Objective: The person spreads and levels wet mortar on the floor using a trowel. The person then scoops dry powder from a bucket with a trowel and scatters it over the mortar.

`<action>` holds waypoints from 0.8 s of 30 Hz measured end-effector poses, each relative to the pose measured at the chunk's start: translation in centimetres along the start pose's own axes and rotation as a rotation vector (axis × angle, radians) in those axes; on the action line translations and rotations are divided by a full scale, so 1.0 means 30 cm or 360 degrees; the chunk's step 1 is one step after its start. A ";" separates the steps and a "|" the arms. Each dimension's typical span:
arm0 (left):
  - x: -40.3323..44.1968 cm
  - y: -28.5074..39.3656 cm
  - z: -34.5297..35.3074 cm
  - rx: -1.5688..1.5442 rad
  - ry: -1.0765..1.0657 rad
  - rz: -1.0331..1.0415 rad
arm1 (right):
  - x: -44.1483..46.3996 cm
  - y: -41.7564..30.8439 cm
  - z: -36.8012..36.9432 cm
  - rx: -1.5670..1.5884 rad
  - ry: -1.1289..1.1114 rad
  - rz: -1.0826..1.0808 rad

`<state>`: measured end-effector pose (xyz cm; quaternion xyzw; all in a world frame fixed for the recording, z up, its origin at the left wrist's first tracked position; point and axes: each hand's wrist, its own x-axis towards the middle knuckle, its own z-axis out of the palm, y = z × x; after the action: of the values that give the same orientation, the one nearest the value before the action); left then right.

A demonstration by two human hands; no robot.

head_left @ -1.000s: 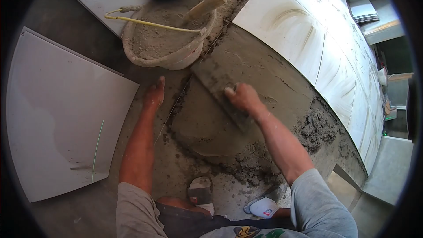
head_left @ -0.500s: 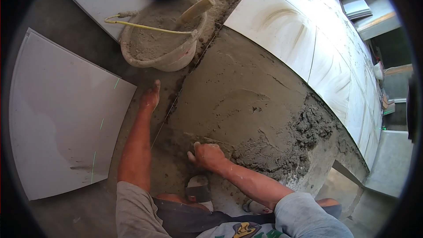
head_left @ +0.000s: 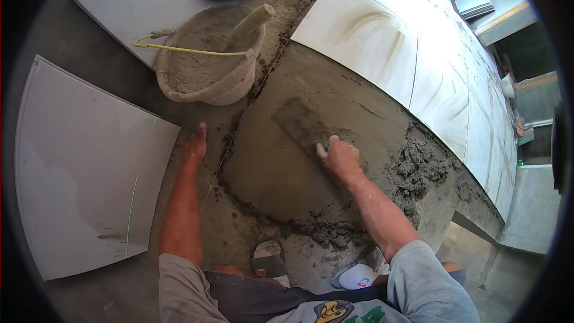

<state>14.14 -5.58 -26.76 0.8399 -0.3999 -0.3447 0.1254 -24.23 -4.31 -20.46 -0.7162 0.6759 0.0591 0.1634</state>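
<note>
My right hand (head_left: 342,158) grips a plastering trowel (head_left: 299,121) by its handle. The wet, mortar-smeared blade lies flat on a bed of grey mortar (head_left: 269,167), slanting up and left from my fist. Smooth mortar lies around the blade, with rough lumps to the right and along the near edge. My left hand (head_left: 195,143) is low over the floor, fingers stretched forward, holding nothing. It is between a white tile and the mortar bed, just below a bucket of mortar (head_left: 239,87). Whether its palm touches the floor is hidden.
A thick wooden handle (head_left: 251,24) sticks out of the bucket. Loose large tiles lie at left (head_left: 89,173) and behind the bucket (head_left: 149,0). Laid, smeared white tiles (head_left: 382,42) border the mortar at right. A taut string (head_left: 242,125) runs along its left side. My feet are close below.
My right hand has swept the trowel up and right across the mortar from the near edge, leaving it smoother there. My left hand has stayed nearly in place; the view has shifted slightly.
</note>
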 end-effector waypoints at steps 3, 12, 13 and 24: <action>-0.050 -0.015 -0.038 0.0139 0.0055 0.0091 | 0.033 0.089 0.004 0.0067 0.0256 0.0195; 0.039 -0.123 0.107 0.0573 0.0429 0.0508 | -0.204 -0.151 0.025 0.0276 -0.0046 -0.0091; 0.053 -0.120 0.124 0.0624 0.0479 0.0578 | -0.211 -0.200 0.007 0.0231 -0.0226 -0.0269; 0.045 -0.122 0.127 0.0683 0.0389 0.0516 | 0.193 -0.093 -0.061 0.0371 0.0123 0.0222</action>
<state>14.29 -3.99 -31.96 0.8078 -0.5744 -0.1241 0.0456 -21.28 -10.29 -20.07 -0.6453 0.7322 -0.0362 0.2148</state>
